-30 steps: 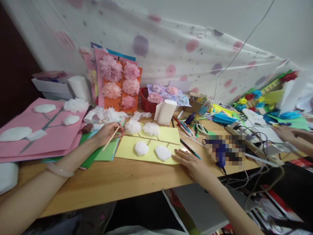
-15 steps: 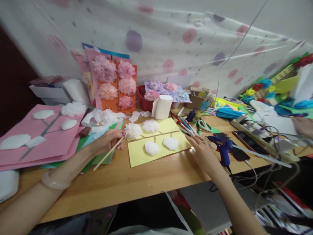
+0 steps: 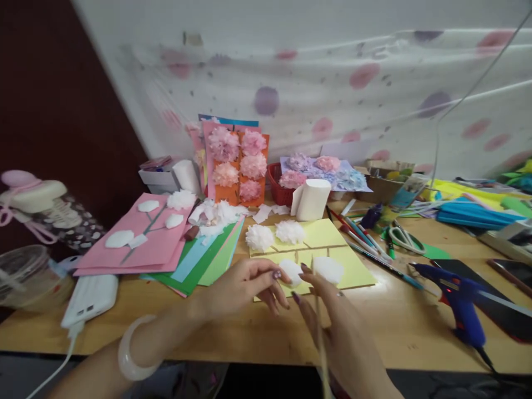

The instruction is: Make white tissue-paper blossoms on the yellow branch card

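Note:
A thin wooden stick (image 3: 320,338), blurred, runs down past my right hand (image 3: 338,327), whose thumb and forefinger close on it. My left hand (image 3: 253,282) holds nothing; its fingers are loosely bent and apart, just left of the right hand. Both hands are over the front part of a yellow sheet (image 3: 361,269) with brown lines drawn on it. On its far left part sit two fluffy white paper flowers (image 3: 290,231). Nearer me are two white oval pads (image 3: 328,270), partly covered by my fingers.
Pink sheets (image 3: 141,255) with white pads and coloured papers (image 3: 187,271) lie left. A blue glue gun (image 3: 457,293) and phones lie right, beside pens and scissors (image 3: 405,241). A tissue roll (image 3: 313,199) stands behind. A power bank (image 3: 91,299) and bottle (image 3: 54,210) are far left.
The stick has passed from my left hand to my right. Both hands have come together over the yellow sheet's near side. The view has turned left.

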Demonstrator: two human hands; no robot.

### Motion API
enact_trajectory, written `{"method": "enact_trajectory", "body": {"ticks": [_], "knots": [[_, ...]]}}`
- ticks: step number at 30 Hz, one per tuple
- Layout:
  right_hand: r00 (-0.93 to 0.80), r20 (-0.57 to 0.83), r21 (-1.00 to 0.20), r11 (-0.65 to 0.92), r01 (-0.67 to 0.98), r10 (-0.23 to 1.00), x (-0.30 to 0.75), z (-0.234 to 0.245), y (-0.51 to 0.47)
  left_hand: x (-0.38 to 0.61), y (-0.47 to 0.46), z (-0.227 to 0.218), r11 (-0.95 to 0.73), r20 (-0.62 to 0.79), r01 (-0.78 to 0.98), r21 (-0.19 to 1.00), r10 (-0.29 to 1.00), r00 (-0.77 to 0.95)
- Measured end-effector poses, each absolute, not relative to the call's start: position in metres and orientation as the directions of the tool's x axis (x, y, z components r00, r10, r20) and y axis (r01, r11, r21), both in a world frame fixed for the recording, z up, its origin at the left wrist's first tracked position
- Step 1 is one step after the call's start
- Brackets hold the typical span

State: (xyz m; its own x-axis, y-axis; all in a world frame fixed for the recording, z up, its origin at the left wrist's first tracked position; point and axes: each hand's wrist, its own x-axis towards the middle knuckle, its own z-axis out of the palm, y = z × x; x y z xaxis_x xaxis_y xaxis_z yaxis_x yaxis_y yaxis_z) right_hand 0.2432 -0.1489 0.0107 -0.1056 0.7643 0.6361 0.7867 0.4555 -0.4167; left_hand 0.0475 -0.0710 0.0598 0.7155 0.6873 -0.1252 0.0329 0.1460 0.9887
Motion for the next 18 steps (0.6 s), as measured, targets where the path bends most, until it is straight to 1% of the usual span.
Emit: {"method": "enact_trajectory", "body": {"ticks": [2,4,5,6,7,8,9,10,12,15,18], "knots": [[0.035,0.615,-0.515,0.368,0.774,0.788,0.256,0.004,-0.155,0.025,-0.049,0.056,0.052,-0.09,0.079,0.996,0.774,0.626],[0.166,0.589,-0.61,0.301,0.733,0.791,0.266,-0.006,-0.163,-0.003,-0.023,0.051,-0.104,0.01,0.201,0.974,0.907,0.422],[0.218,0.577,-0.655,0.286,0.7,0.787,0.27,-0.011,-0.166,-0.018,-0.01,0.049,-0.167,0.082,0.297,0.94,0.957,0.279],[0.255,0.565,-0.693,0.283,0.663,0.785,0.272,-0.018,-0.169,-0.033,0.003,0.048,-0.206,0.164,0.415,0.886,0.977,0.136],[0.283,0.552,-0.726,0.285,0.626,0.784,0.274,-0.024,-0.171,-0.047,0.014,0.046,-0.204,0.232,0.543,0.815,0.973,0.017],[0.308,0.54,-0.754,0.288,0.59,0.783,0.276,-0.03,-0.171,-0.059,0.024,0.044,-0.179,0.289,0.658,0.731,0.956,-0.06],[0.334,0.526,-0.781,0.288,0.555,0.783,0.277,-0.035,-0.172,-0.069,0.032,0.043,-0.172,0.321,0.753,0.635,0.946,-0.054],[0.36,0.505,-0.806,0.28,0.521,0.784,0.277,-0.039,-0.171,-0.076,0.038,0.041,-0.182,0.336,0.803,0.567,0.942,-0.024],[0.411,0.45,-0.852,0.244,0.462,0.793,0.279,-0.043,-0.17,-0.085,0.046,0.036,-0.221,0.316,0.84,0.495,0.947,0.063],[0.461,0.316,-0.9,0.108,0.423,0.829,0.281,-0.043,-0.168,-0.086,0.05,0.025,-0.265,0.274,0.849,0.457,0.95,0.149],[0.463,0.213,-0.899,-0.013,0.439,0.86,0.283,-0.041,-0.167,-0.083,0.053,0.015,-0.262,0.283,0.853,0.451,0.949,0.142]]}}
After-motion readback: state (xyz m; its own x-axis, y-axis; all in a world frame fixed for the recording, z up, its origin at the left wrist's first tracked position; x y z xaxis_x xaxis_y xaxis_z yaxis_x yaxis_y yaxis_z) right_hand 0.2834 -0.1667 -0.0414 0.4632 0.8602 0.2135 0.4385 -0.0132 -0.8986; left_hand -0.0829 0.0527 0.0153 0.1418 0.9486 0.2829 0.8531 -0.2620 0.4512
